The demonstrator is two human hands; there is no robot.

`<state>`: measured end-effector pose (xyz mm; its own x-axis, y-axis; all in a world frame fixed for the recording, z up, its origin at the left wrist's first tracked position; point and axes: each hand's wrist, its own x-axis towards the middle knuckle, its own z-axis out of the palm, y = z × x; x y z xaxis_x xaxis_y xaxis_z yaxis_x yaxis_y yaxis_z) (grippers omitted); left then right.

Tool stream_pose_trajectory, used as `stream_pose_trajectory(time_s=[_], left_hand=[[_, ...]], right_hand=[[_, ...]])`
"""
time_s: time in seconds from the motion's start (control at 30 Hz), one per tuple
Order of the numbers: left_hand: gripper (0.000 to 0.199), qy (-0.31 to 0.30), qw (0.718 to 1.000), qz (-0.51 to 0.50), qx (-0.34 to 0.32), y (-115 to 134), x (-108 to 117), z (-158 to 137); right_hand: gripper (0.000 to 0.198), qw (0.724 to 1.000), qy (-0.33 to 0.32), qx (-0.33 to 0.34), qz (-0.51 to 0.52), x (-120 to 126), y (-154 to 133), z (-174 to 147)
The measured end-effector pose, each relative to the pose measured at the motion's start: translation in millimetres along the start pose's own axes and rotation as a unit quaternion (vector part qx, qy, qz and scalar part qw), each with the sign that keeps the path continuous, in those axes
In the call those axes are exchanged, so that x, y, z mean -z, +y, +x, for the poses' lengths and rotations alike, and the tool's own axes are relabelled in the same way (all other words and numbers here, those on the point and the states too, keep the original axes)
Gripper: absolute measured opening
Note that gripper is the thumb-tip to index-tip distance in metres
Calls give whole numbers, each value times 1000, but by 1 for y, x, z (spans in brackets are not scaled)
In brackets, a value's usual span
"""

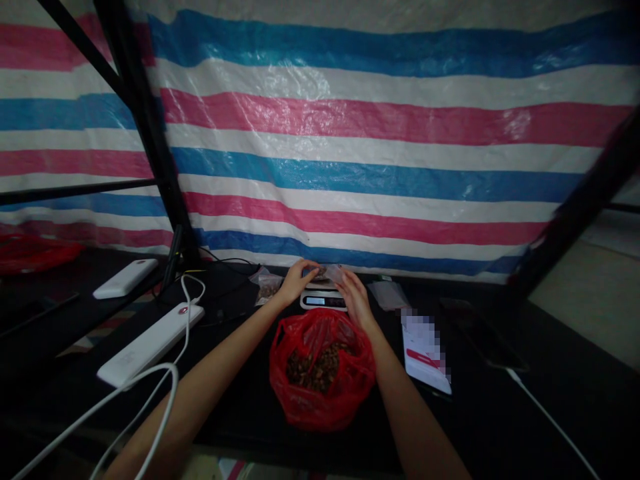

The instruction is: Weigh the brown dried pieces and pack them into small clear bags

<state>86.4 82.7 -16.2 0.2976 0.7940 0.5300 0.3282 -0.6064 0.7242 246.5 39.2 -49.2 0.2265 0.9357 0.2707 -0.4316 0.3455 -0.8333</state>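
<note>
A small clear plastic bag [327, 273] with brown pieces in it is at the digital scale [323, 301], right over its weighing plate. My left hand [299, 281] grips the left side of this bag between thumb and fingers. At the bag's right edge, my right hand [355, 295] has its fingers closed on the plastic. The scale's small display is lit, but I cannot read it. Between my forearms stands an open red plastic bag [323, 407], holding many small brown pieces [315, 373]. Another filled clear bag [269, 287] lies left of the scale.
Flat clear bags [389, 295] lie right of the scale. Beyond them are a lit phone [425, 357] and a dark phone [487, 340] with a cable. A white power strip [147, 347], cords and a white box [126, 279] are at left. Striped sheeting [350, 120] hangs behind.
</note>
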Motion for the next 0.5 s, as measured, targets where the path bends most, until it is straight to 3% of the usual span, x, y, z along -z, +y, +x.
stream_pose_trajectory(time_s=[0.1,0.17,0.37,0.5], left_hand=[[33,-153,988,12,11,17,19,-40],[38,-224,974,33,20,29,26,-63],[61,-299,945,130,21,47,16,-91],[44,-311,932,186,13,44,10,-91]], right_hand=[[29,1000,-14,-7,9,1,1,0],[30,1000,-21,-10,5,0,1,0],[26,998,-59,-5,-34,-5,-15,-8],[26,984,-111,-25,-137,-11,-40,-25]])
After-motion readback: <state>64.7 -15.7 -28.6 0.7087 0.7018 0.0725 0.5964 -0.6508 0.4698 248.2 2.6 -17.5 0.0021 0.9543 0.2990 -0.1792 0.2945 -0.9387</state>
